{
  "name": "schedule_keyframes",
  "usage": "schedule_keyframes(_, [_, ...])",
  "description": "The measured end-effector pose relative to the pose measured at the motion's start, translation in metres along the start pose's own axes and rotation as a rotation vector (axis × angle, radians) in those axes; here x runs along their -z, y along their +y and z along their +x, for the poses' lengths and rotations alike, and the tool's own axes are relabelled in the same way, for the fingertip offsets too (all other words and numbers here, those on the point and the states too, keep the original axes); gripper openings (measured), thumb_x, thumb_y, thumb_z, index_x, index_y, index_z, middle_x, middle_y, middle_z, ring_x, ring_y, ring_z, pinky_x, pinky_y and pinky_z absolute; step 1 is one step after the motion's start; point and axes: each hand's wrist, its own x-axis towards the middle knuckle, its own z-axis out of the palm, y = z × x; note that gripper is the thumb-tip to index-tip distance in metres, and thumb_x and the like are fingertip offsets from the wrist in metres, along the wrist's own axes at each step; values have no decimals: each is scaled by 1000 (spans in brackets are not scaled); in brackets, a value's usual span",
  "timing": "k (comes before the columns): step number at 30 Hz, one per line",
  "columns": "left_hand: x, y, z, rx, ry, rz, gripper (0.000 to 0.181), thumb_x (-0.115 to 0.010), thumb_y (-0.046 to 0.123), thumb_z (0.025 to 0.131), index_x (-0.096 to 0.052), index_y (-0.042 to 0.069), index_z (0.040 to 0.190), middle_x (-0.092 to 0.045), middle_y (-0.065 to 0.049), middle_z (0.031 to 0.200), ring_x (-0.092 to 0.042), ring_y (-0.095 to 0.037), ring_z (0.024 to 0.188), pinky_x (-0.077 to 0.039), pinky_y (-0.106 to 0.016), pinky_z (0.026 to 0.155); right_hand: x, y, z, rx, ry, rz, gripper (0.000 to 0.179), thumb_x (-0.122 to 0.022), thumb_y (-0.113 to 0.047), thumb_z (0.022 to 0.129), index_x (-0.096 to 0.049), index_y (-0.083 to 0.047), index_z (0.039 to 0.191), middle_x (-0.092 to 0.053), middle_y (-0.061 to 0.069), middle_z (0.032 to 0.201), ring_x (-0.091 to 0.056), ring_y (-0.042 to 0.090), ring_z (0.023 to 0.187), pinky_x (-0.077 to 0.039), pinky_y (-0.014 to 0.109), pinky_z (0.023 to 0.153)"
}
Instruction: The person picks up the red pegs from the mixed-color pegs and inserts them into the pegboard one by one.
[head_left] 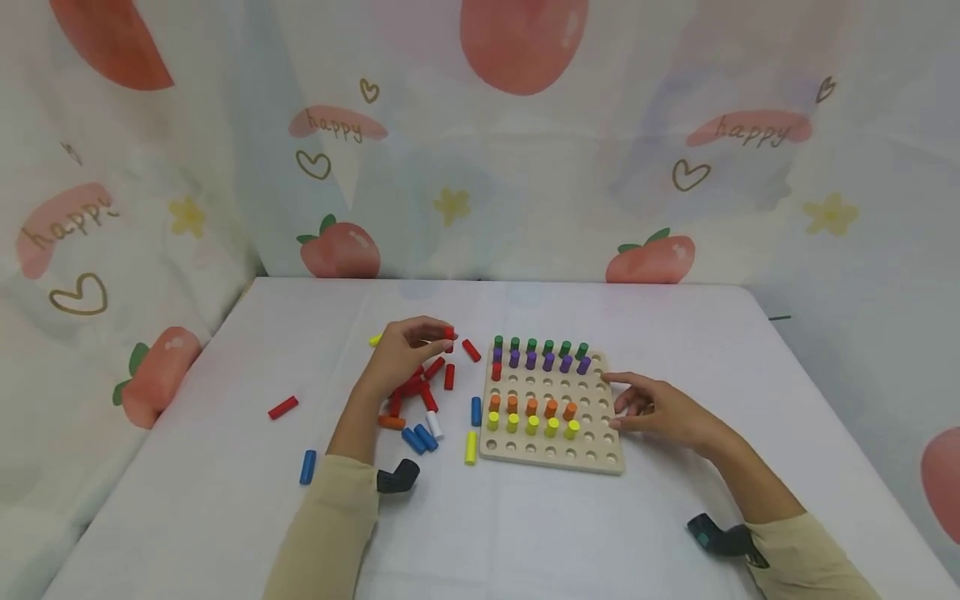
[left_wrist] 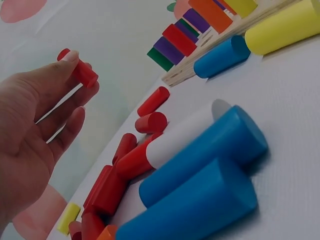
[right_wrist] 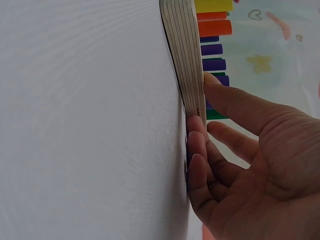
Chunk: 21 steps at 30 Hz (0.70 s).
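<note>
Pinching a red peg between thumb and fingers of the left hand, just left of the head view's centre, raised over the bench near loose red pegs, with blue pegs lower in the frame. Resting loosely bent, unclenched fingers of the right hand against the right edge of the pegboard, right of centre.
</note>
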Motion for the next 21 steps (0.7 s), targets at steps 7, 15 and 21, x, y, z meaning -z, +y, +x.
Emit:
schedule_keyframes(7, [-9,3,1,13,-81,-16,30,-78,24,95,-74,18,124,-74,5,111,-69,-17,105,-56,-39,92,-1,-1,0,-4,0,0,72,-84,-16,88,-50,-4,150,-63,7,101,-56,25,89,-49,26,73])
schedule_keyframes(15, [-24,4,5,-12,-182,-11,27,-75,17,97,-73,13,124,-74,5,114,-68,-17,108,-55,-38,95,0,-1,-2,1,-1,-8,71,-84,-15,89,-50,-4,150,-62,7,100,-56,25,89,-49,25,73])
schedule_keyframes(21, [-31,9,10,-31,-201,-2,26,-76,18,97,-74,14,123,-74,6,111,-68,-17,107,-56,-36,93,1,-1,-2,0,-3,-11,71,-83,-15,89,-50,-4,150,-63,7,101,-56,25,90,-49,25,74])
